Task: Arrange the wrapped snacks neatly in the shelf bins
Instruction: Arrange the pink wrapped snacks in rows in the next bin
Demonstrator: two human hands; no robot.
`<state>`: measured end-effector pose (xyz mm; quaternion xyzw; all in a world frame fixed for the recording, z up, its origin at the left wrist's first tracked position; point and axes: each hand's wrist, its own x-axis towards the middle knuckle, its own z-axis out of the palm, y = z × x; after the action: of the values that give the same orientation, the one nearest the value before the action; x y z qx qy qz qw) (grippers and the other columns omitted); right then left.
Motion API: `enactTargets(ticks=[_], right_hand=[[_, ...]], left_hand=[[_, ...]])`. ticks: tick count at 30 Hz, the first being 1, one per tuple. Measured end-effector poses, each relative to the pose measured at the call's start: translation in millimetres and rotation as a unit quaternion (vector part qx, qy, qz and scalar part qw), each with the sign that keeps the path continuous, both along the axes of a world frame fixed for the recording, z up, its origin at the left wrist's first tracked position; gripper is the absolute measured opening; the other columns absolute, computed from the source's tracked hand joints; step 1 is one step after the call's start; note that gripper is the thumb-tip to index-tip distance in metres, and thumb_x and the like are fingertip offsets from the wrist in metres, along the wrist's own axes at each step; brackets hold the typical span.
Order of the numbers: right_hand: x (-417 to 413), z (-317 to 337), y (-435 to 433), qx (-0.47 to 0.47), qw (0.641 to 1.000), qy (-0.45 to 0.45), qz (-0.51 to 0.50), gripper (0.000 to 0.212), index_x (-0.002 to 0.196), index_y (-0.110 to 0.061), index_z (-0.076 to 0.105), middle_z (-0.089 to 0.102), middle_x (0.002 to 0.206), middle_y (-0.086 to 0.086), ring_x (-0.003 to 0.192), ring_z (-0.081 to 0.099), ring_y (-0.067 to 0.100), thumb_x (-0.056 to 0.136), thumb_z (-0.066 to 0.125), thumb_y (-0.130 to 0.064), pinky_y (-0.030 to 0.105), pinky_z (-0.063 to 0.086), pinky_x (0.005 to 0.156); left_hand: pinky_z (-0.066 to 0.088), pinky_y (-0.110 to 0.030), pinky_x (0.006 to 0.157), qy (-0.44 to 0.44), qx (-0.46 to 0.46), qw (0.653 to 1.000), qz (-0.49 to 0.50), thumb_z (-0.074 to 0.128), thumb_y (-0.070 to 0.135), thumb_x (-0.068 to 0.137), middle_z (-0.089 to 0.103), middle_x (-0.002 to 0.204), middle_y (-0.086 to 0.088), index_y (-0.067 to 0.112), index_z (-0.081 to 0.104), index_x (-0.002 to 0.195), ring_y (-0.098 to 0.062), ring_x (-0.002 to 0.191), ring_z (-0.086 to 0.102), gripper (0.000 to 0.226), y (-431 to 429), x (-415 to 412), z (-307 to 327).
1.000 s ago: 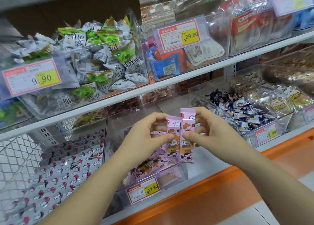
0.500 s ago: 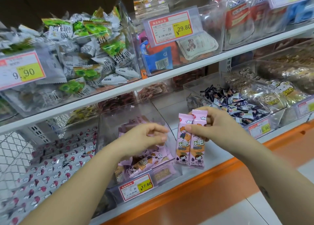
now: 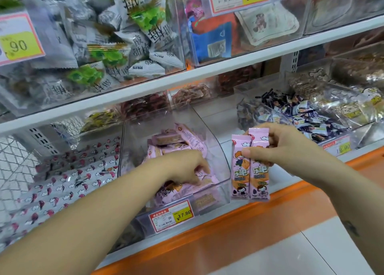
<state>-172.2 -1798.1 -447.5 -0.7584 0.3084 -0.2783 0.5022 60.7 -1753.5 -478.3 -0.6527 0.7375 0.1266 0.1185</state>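
My right hand pinches two pink wrapped snack bars by their upper ends. They hang upright side by side, just right of a clear bin on the lower shelf. Inside that bin lies a loose pile of the same pink snacks. My left hand reaches down into the bin, its fingers bent onto the packets at the front. The fingertips are partly hidden, so a grip cannot be made out.
A 17.80 price tag fronts the bin. A bin of long white-and-pink packs sits to the left, dark small candies to the right. The upper shelf board carries bins of grey-green packets. An orange shelf edge runs below.
My left hand let go of the two bars and dropped into the pink-snack bin. My right hand kept both bars and shifted right and down.
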Motion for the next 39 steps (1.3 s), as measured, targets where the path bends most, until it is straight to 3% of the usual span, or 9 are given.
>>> enactTargets(ticks=[7,12,15,18,21,24,29,34,39], right_hand=[[2,-1,-3,-0.008,1.0,0.007,-0.007,0.022,0.097,-0.018,0.062,0.061,0.051,-0.014,0.045,0.054,-0.004,0.078,0.072,-0.021,0.007,0.038,0.045],[3,-3,-3,-0.002,1.0,0.006,-0.004,0.021,0.095,-0.02,0.063,0.063,0.057,-0.011,0.05,0.056,-0.002,0.076,0.073,-0.022,0.009,0.041,0.049],[3,-3,-2,0.002,1.0,0.004,-0.002,0.019,0.093,-0.02,0.064,0.063,0.056,-0.01,0.049,0.055,-0.002,0.076,0.073,-0.021,0.009,0.041,0.049],[5,-3,-1,0.01,1.0,-0.003,-0.001,0.02,0.096,-0.018,0.064,0.064,0.057,-0.014,0.05,0.057,-0.004,0.077,0.072,-0.018,0.007,0.041,0.049],[6,-3,-1,0.025,1.0,-0.01,-0.004,0.023,0.1,-0.016,0.063,0.066,0.059,-0.017,0.052,0.059,-0.006,0.078,0.072,-0.016,0.006,0.041,0.05],[8,-3,-2,0.025,1.0,-0.011,-0.008,0.024,0.101,-0.014,0.063,0.065,0.058,-0.017,0.052,0.058,-0.006,0.079,0.071,-0.016,0.006,0.041,0.05],[9,-3,-2,0.035,0.999,-0.017,-0.013,0.026,0.103,-0.013,0.063,0.066,0.057,-0.017,0.051,0.058,-0.007,0.079,0.072,-0.014,0.006,0.041,0.049],[8,-4,-3,0.041,0.999,-0.02,-0.011,0.027,0.105,-0.012,0.062,0.065,0.057,-0.018,0.051,0.058,-0.007,0.079,0.072,-0.014,0.005,0.041,0.049],[7,-5,-2,0.041,0.999,-0.024,-0.011,0.026,0.103,-0.012,0.063,0.065,0.055,-0.017,0.05,0.058,-0.006,0.079,0.072,-0.014,0.006,0.041,0.048]], left_hand=[[0.04,-0.021,0.075,0.014,-0.032,0.999,0.01,0.069,0.03,0.081,0.062,0.11,0.009,0.027,0.056,0.126,-0.007,0.088,0.051,0.046,7,19,4],[0.033,-0.005,0.071,0.129,-0.109,0.984,0.061,0.066,0.015,0.082,0.05,0.104,0.018,0.029,0.059,0.121,0.007,0.082,0.047,0.042,20,28,20],[0.037,-0.003,0.072,0.222,-0.182,0.949,0.127,0.069,0.012,0.08,0.057,0.111,0.017,0.035,0.058,0.116,0.006,0.09,0.055,0.043,28,43,33],[0.043,-0.02,0.07,0.23,-0.262,0.911,0.222,0.067,0.022,0.083,0.06,0.11,0.01,0.041,0.053,0.113,-0.01,0.085,0.058,0.038,32,58,36],[0.039,-0.022,0.053,0.251,-0.342,0.849,0.313,0.062,0.019,0.087,0.06,0.105,0.001,0.028,0.054,0.12,-0.007,0.063,0.052,0.036,25,65,30],[0.042,-0.023,0.058,0.252,-0.399,0.805,0.36,0.059,0.007,0.086,0.061,0.107,-0.005,0.015,0.056,0.122,-0.01,0.067,0.054,0.037,16,67,31],[0.037,-0.02,0.071,0.1,-0.32,0.871,0.358,0.067,0.013,0.083,0.057,0.114,-0.011,0.011,0.062,0.115,-0.022,0.09,0.056,0.033,11,65,28],[0.041,-0.026,0.085,0.087,-0.297,0.931,0.191,0.065,0.027,0.085,0.056,0.119,-0.001,0.026,0.063,0.113,-0.015,0.1,0.053,0.028,28,38,27],[0.024,-0.047,0.112,-0.059,-0.118,0.983,0.131,0.061,0.038,0.086,0.013,0.155,0.01,0.045,0.045,0.132,-0.022,0.141,0.011,0.049,31,37,12]])
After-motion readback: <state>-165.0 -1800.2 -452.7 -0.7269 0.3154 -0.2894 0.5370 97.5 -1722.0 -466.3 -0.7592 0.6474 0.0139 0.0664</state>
